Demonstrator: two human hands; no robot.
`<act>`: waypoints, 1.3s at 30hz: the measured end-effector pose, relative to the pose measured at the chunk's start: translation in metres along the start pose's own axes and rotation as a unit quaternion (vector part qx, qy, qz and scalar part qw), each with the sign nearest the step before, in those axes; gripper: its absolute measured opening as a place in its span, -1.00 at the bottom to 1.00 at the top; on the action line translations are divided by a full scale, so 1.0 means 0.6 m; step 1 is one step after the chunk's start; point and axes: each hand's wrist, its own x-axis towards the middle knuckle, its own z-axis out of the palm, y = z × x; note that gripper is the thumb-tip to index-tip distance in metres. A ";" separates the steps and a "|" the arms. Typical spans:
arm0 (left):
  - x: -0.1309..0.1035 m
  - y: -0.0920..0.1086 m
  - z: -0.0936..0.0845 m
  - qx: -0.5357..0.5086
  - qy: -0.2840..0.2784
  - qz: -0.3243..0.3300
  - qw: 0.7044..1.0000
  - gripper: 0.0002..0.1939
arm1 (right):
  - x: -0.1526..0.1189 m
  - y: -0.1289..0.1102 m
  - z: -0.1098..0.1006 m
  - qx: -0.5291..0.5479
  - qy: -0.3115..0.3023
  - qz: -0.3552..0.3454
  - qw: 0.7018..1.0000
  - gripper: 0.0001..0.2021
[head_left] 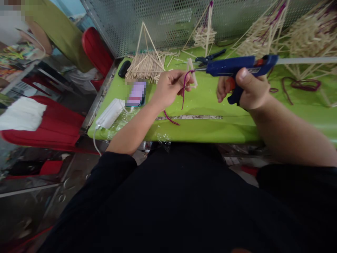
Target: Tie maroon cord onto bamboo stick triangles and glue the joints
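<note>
Pinched in my left hand (175, 84) is a small frame of thin wooden sticks (195, 80), with a purple cord (183, 92) hanging from it. My right hand (251, 89) grips a blue glue gun (229, 66) by its handle, fingers by the orange trigger. The gun's metal nozzle points left and meets the cord at the top part of the small frame; whether glue is coming out cannot be made out. A long pale glue stick (305, 60) juts from the gun's back end.
On the green tabletop (210, 130) lie a pile of wooden sticks (144, 68), a phone (137, 93), a white power adapter (110, 113), dark pliers (210, 57) and loose cord (305, 84). Stick structures (205, 35) stand behind, against a perforated metal panel (158, 21). Red chairs (58, 119) are at left, near another person.
</note>
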 end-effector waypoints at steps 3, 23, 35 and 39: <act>0.000 -0.001 0.000 -0.007 -0.002 0.001 1.000 -0.51 | 0.001 0.000 0.001 0.006 -0.003 -0.006 1.000 -0.45; -0.005 0.009 -0.002 0.012 0.016 -0.015 1.000 -0.48 | 0.002 0.005 -0.007 -0.034 0.018 0.055 0.998 -0.45; -0.013 -0.001 0.001 0.076 0.048 0.049 0.995 -0.50 | 0.031 0.026 -0.024 0.024 0.190 0.074 0.979 -0.61; -0.017 0.002 0.002 0.070 0.035 0.092 0.993 -0.76 | 0.032 0.023 -0.019 0.010 0.191 0.087 0.978 -0.61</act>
